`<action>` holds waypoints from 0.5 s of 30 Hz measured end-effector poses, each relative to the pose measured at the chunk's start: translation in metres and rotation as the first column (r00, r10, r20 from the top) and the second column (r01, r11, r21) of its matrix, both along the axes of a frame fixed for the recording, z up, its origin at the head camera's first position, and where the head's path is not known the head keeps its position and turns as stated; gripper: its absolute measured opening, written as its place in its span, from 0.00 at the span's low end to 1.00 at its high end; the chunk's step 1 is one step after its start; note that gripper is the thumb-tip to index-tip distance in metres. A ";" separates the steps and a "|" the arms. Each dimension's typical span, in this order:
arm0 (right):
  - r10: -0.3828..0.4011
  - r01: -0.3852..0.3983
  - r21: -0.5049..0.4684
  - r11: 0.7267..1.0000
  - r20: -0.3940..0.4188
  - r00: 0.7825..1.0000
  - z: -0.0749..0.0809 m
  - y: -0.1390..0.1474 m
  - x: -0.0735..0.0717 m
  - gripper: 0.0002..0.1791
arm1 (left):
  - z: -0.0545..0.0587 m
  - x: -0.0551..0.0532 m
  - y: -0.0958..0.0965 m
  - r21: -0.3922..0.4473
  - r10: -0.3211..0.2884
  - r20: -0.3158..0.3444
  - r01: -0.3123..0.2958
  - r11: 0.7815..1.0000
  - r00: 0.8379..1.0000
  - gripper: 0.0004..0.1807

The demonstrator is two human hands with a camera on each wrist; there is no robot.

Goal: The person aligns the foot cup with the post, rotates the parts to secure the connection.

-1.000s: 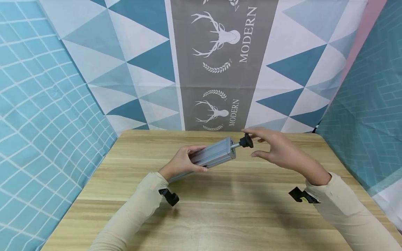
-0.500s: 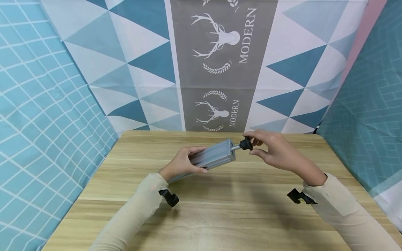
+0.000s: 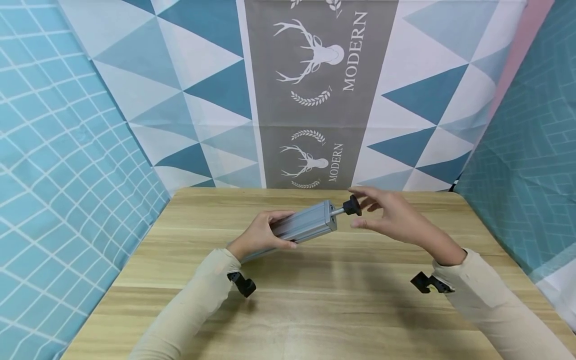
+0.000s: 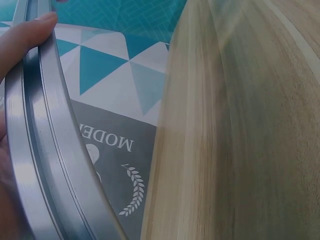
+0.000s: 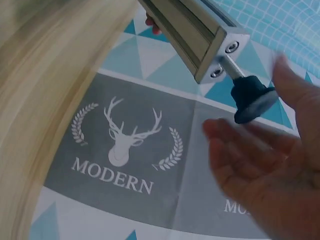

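Observation:
My left hand (image 3: 261,231) grips a silver aluminium profile (image 3: 308,220), thumb on the near side, fingers over the far side. The profile slants up to the right over the table. Grooves run along the profile (image 4: 70,165) in the left wrist view. A black levelling foot (image 3: 353,205) on a thin metal stem sticks out of its right end. Two screw heads flank that stem in the right wrist view. Around the foot (image 5: 252,100) my right hand (image 5: 265,172) is spread, thumb on one side, fingers on the other, with gaps showing between them and the foot.
Below lies a wooden table (image 3: 315,310). A patterned cloth (image 3: 207,85) with deer prints hangs behind its back edge. Blue tiled cloths (image 3: 63,150) hang at left and right. Each wrist wears a black camera mount (image 3: 243,284).
My right hand came in to the levelling foot and pinched its rim, then the thumb and fingers parted from it again. The left hand and profile stayed nearly still.

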State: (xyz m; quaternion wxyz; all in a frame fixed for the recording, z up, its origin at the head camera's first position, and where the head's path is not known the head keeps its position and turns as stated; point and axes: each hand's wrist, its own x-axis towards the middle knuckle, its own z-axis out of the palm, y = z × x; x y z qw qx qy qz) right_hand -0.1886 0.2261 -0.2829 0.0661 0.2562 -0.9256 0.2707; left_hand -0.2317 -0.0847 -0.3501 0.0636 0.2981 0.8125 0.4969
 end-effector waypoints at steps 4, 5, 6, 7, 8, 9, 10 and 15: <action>0.164 -0.148 0.088 0.985 -0.204 0.965 -0.002 0.002 -0.001 0.39 | 0.000 0.001 0.001 0.000 0.006 0.005 -0.006 1.000 1.000 0.39; 0.188 -0.166 0.105 0.981 -0.252 0.949 -0.003 0.003 -0.002 0.39 | 0.001 0.001 0.001 0.000 0.006 0.005 -0.006 1.000 1.000 0.39; 0.198 -0.172 0.115 0.978 -0.286 0.937 -0.004 0.003 -0.003 0.39 | -0.004 -0.002 0.001 0.002 0.006 0.007 -0.006 1.000 1.000 0.40; 0.194 -0.166 0.116 0.979 -0.304 0.933 -0.005 0.003 -0.003 0.37 | -0.008 -0.005 0.000 0.006 0.007 0.006 -0.007 1.000 1.000 0.40; 0.176 -0.150 0.107 0.983 -0.302 0.937 -0.005 0.003 -0.004 0.35 | -0.012 -0.008 0.000 0.009 0.005 0.005 -0.005 1.000 1.000 0.40; 0.150 -0.127 0.095 0.987 -0.285 0.947 -0.005 0.002 -0.004 0.30 | -0.016 -0.012 0.000 0.013 0.003 0.000 -0.003 1.000 1.000 0.41; 0.115 -0.099 0.077 0.992 -0.246 0.962 -0.004 0.002 -0.003 0.25 | -0.020 -0.015 -0.001 0.016 0.003 -0.002 -0.003 1.000 1.000 0.41; -0.074 0.074 -0.049 0.996 -0.011 0.997 -0.001 -0.004 -0.001 0.17 | -0.029 -0.022 -0.002 0.028 -0.006 -0.022 0.007 1.000 1.000 0.41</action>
